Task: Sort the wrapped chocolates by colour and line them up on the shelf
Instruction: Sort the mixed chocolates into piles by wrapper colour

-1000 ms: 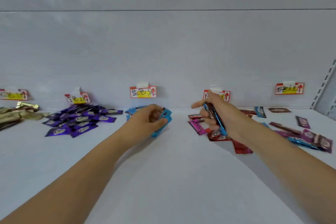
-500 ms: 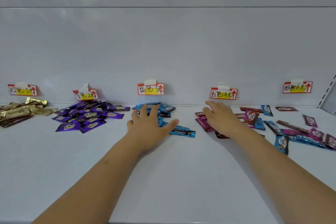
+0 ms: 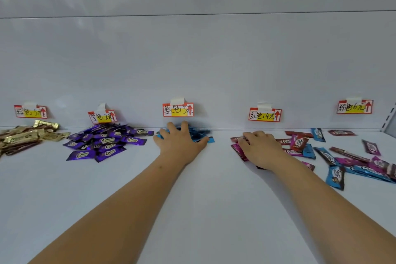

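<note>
My left hand (image 3: 180, 142) lies palm down with fingers spread on the blue chocolates (image 3: 200, 135), pressed against the back wall under the blue label (image 3: 177, 109). Over to the right, my right hand (image 3: 262, 149) rests on red and pink chocolates (image 3: 237, 148) below the red label (image 3: 265, 114); its fingertips bend down onto them, and whether they grip one is hidden. To its right lies a mixed heap (image 3: 342, 156) of blue, red, pink and purple wrappers. The purple pile (image 3: 105, 142) and the gold pile (image 3: 23, 137) sit at the left.
The white shelf (image 3: 203, 195) has a white back wall carrying further labels: gold (image 3: 30, 111), purple (image 3: 102, 116) and pink (image 3: 354, 106). A slotted upright (image 3: 389, 120) marks the shelf's right end.
My left hand has slid the blue chocolates back to the wall, and the loose blue one beside it is now in the pile. My right hand let go of its chocolates and settled on the red ones.
</note>
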`<state>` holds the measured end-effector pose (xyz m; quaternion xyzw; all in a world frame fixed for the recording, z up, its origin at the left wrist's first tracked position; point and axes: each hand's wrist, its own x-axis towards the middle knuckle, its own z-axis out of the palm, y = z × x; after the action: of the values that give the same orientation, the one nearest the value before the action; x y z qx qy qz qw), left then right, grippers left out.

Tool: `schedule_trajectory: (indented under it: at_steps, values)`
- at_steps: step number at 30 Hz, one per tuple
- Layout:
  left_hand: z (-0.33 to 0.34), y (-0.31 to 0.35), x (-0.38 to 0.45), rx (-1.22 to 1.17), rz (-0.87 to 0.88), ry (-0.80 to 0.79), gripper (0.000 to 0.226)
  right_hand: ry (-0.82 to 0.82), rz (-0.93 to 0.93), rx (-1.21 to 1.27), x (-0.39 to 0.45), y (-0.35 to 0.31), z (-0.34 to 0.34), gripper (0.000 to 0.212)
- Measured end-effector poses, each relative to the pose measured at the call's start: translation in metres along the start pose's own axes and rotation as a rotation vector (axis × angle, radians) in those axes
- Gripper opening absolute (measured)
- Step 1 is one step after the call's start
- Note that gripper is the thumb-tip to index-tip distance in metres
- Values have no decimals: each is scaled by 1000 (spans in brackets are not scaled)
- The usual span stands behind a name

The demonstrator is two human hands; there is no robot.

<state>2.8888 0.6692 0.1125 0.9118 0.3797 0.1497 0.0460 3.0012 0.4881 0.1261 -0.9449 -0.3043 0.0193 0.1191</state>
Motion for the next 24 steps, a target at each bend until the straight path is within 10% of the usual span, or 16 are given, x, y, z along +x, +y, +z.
schedule_trajectory:
  at_steps: [9, 15, 24]
  values:
    - [-4, -4, 0, -41, 156, 52, 71, 25, -16, 13, 15, 4, 3, 86]
    - [-20, 12, -15, -39, 201, 210, 76, 312, -20, 301, 5, 5, -16, 61]
    - [-30, 74, -63, -186, 878, 278, 28, 508, -157, 288, -61, 85, -73, 37]
